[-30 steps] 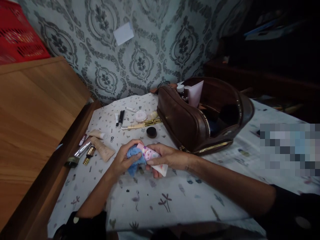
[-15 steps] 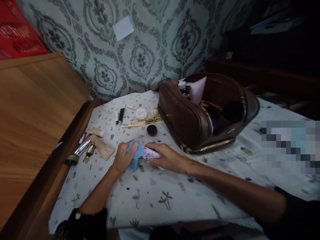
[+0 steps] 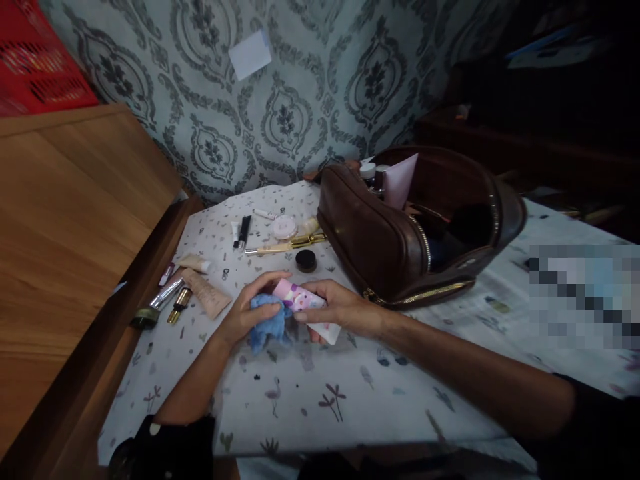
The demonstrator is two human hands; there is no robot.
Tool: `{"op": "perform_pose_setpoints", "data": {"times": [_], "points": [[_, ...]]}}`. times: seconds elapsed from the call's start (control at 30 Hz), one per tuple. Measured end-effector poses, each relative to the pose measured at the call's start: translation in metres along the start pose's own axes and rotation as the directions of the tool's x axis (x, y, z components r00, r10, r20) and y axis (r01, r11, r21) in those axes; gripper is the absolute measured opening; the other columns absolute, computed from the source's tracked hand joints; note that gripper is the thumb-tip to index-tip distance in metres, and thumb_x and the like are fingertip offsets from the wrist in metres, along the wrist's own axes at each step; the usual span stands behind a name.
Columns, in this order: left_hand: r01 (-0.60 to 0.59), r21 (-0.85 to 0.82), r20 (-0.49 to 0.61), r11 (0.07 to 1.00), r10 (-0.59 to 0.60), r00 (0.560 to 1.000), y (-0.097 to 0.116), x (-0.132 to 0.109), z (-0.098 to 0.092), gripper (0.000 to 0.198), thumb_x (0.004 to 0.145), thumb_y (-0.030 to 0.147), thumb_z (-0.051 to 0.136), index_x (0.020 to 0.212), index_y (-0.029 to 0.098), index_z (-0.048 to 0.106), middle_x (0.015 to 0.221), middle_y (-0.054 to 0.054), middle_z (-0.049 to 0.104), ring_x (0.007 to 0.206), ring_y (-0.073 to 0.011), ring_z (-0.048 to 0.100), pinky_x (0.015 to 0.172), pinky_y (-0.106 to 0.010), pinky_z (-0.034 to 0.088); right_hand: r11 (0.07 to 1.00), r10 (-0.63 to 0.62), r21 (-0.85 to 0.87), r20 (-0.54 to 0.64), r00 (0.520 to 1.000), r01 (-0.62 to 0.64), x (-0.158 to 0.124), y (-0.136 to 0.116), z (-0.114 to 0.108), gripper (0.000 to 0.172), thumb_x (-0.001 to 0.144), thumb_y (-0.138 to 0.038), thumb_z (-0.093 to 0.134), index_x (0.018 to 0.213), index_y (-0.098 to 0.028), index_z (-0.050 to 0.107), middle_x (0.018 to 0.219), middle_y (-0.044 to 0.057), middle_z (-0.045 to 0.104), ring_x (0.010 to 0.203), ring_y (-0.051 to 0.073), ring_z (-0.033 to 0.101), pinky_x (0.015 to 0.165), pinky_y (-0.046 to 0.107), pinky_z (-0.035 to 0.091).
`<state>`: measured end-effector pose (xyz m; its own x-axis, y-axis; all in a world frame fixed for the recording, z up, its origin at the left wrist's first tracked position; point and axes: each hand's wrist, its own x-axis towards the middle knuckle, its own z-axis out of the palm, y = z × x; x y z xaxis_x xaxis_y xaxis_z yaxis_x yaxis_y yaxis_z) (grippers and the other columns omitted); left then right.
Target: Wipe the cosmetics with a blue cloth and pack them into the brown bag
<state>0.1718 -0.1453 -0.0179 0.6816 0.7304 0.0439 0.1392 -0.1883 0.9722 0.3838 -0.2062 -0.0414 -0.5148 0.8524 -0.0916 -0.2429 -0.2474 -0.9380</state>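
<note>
the light is dim, the upper right sunk in near-black shadow

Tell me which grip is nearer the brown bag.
Right. The right grip, holding the pink tube, is close by the near corner of the brown bag; the left grip, holding the blue cloth, is farther left.

In front of my right hand (image 3: 345, 308), the brown bag (image 3: 367, 230) blocks the way forward; its mouth gapes upward, with a pink tube (image 3: 400, 181) jutting from the near-left part. Toward me, the tablecloth (image 3: 350, 407) leaves both hands free room. Past my left hand (image 3: 250, 310), a narrow lane runs forward between the beige tube (image 3: 206, 293) and the black jar (image 3: 305, 261) — then a slim stick (image 3: 267, 251) lies across it. A wooden board (image 3: 75, 233) bounds the left side, the patterned wall (image 3: 295, 133) the back.
</note>
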Motion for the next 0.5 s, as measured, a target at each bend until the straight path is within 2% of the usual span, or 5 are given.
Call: {"op": "perform_pose_setpoints", "data": {"times": [0.13,0.3,0.37,0.5], "points": [[-0.001,0.078,-0.063,0.997,0.006,0.998,-0.003,0.004,0.0031,0.042,0.073,0.042,0.076,0.106,0.017,0.067,0.09,-0.002,0.064,0.082,-0.017,0.058,0.071,-0.024,0.046,0.998,0.051,0.023,-0.033,0.998,-0.05,-0.0001,-0.001,0.0001,0.053,0.066,-0.045,0.085,0.099,-0.015,0.058,0.067,-0.004,0.065,0.048,0.008,0.06,0.045,0.018,0.047],[0.071,0.095,-0.111,0.993,-0.06,0.992,-0.0025,0.0062,0.0095,0.039,0.073,0.049,0.073,0.089,0.015,0.063,0.079,0.0,0.06,0.069,-0.0138,0.054,0.062,-0.023,0.045,0.999,0.039,0.034,-0.061,0.997,-0.037,0.0012,0.0014,-0.0001,0.052,0.064,-0.042,0.087,0.097,-0.017,0.055,0.071,-0.006,0.064,0.046,0.008,0.06,0.043,0.017,0.047],[0.075,0.103,-0.108,0.992,-0.064,0.992,-0.0008,0.0058,0.0101,0.038,0.072,0.047,0.075,0.09,0.016,0.064,0.08,0.0,0.061,0.071,-0.0147,0.055,0.064,-0.023,0.046,0.997,0.057,0.059,-0.045,0.997,-0.054,0.0018,0.0026,-0.0013,0.053,0.064,-0.043,0.086,0.098,-0.017,0.055,0.067,-0.006,0.063,0.044,0.008,0.059,0.04,0.018,0.047],[0.021,0.087,-0.045,0.996,-0.017,0.999,-0.0002,0.0052,0.004,0.044,0.071,0.038,0.078,0.108,0.017,0.067,0.092,-0.003,0.067,0.085,-0.0188,0.061,0.073,-0.025,0.048,0.987,0.095,0.135,-0.026,0.995,-0.091,0.0016,0.0028,-0.0035,0.058,0.062,-0.047,0.087,0.1,-0.017,0.054,0.061,-0.007,0.062,0.039,0.009,0.056,0.036,0.018,0.046]]}}
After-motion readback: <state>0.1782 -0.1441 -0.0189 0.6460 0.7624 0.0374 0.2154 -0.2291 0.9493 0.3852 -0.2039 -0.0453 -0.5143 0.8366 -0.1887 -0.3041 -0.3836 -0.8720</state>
